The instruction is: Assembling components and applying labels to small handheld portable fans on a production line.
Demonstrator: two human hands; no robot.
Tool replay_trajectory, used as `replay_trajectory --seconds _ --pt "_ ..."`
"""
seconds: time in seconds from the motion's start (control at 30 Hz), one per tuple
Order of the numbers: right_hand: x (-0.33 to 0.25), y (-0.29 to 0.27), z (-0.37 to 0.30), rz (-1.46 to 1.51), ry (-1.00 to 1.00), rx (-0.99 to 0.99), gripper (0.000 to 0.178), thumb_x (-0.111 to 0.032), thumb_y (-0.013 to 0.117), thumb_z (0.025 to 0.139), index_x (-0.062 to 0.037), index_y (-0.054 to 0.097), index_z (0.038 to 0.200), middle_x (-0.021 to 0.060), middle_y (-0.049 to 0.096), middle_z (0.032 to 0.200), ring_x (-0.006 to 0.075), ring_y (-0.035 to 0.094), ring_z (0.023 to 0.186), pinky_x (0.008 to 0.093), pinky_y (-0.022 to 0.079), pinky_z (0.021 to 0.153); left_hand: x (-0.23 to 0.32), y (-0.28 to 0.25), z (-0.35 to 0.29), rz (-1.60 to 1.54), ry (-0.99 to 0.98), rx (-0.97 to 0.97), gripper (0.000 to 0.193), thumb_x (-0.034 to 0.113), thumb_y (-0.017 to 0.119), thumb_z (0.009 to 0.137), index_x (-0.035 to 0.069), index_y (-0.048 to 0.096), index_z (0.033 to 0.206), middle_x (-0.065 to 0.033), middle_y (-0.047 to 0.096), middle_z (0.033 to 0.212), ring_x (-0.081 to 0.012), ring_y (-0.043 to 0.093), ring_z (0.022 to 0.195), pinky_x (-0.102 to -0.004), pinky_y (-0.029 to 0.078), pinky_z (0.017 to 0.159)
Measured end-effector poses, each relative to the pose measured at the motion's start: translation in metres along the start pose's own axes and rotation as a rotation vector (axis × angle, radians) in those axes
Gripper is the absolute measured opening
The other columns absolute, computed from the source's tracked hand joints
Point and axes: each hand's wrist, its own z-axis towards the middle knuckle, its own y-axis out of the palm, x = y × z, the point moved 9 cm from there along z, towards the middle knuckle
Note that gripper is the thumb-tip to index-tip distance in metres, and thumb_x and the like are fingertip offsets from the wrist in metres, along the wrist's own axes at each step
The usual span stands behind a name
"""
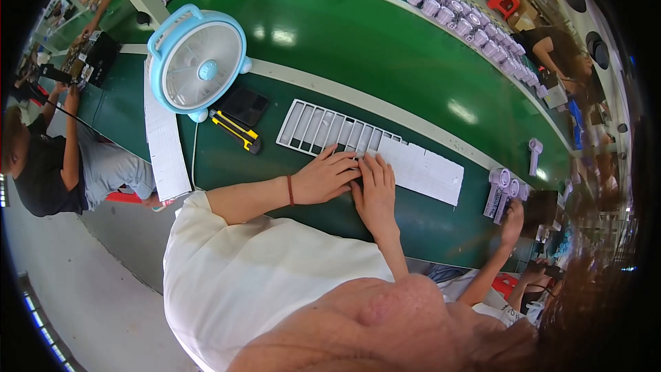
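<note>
Nearest to me is my own white shirt (275,265), and past it both forearms reach over the dark green bench top (227,169). My left hand (326,177), with a red-brown band (290,191) at the wrist, lies across the near edge of a white slatted frame (330,131); my right hand (376,196) is just beside it, fingers outstretched over the place where the slats meet a white sheet (425,171). Neither hand is clenched; the undersides of my fingertips are hidden, so I cannot tell whether they pinch an edge or simply rest. I judge the step in hand to be handling the frame and sheet where they meet, and the next move to call for one hand steadying the frame while the other works along that edge. Beyond my left hand lie a yellow-and-black cutter (235,131) and a flat black object (243,105), with a blue fan (198,62) behind them. Off to my right, a co-worker's hand (511,224) is at some purple handheld devices (499,186). Farther off, past a pale rail (330,88), many purple pieces (458,17) stand in rows.
</note>
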Motion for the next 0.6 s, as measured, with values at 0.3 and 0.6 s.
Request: replay_trajectory --seconds 0.3,0.6 --pt "0.001 -0.004 0.002 0.037 0.002 0.005 0.049 -0.013 0.075 0.093 -0.0020 0.061 0.139 0.0156 0.055 0.150 0.0410 0.048 0.144 0.0576 0.035 0.122 0.007 -0.022 0.006 -0.056 0.034 0.052 0.049 0.024 0.074 0.096 0.011 0.060 0.140 -0.0107 0.056 0.144 -0.0308 0.047 0.145 -0.0588 0.034 0.122" --pt "-0.002 -0.008 -0.003 0.012 -0.025 -0.029 0.049 -0.012 0.074 0.093 -0.0019 0.061 0.140 0.0183 0.054 0.149 0.0428 0.047 0.143 0.0572 0.035 0.122 -0.034 -0.081 0.036 0.009 0.019 0.205 0.042 0.018 0.076 0.091 0.011 0.064 0.131 -0.0120 0.061 0.132 -0.0356 0.058 0.125 -0.0488 0.047 0.107"
